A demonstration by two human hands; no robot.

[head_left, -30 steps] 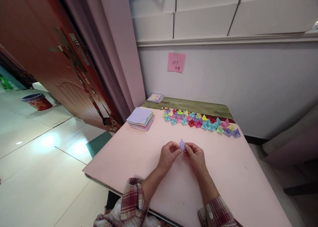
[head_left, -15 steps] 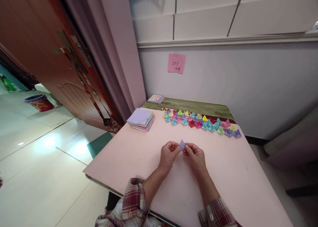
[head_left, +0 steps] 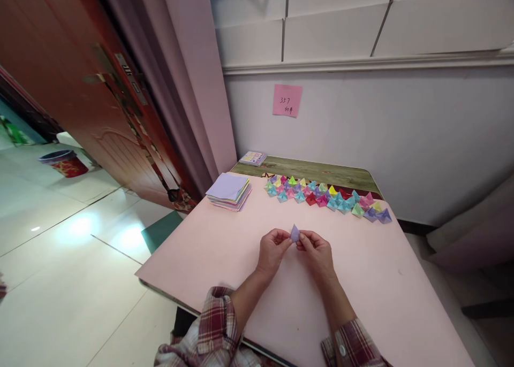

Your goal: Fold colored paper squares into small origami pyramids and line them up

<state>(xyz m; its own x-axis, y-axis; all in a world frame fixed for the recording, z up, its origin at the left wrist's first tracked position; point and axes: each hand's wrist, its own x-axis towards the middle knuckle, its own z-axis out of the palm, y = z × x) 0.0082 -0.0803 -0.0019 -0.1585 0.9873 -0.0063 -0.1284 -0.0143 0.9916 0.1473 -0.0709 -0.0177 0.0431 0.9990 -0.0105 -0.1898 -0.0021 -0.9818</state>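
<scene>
Between my two hands, above the middle of the table, is a small folded piece of purple paper [head_left: 295,233] with its point up. My left hand [head_left: 273,252] pinches its left side between thumb and fingers. On the other side, my right hand [head_left: 318,252] grips it the same way. Beyond my hands stand rows of small folded paper pieces [head_left: 321,200] in blue, pink, red, green, yellow and purple. A stack of coloured paper squares [head_left: 228,190], purple on top, lies to the left of them.
The table [head_left: 225,244] has a pink cover and a green wood-pattern strip at the back. A small packet [head_left: 252,158] rests on its far left corner. A pink note [head_left: 287,100] sticks to the wall. Left are a red door [head_left: 100,89] and a bin [head_left: 66,163].
My hands keep the same pinch on the folded purple paper, with hardly any movement. The camera view has shifted very slightly.
</scene>
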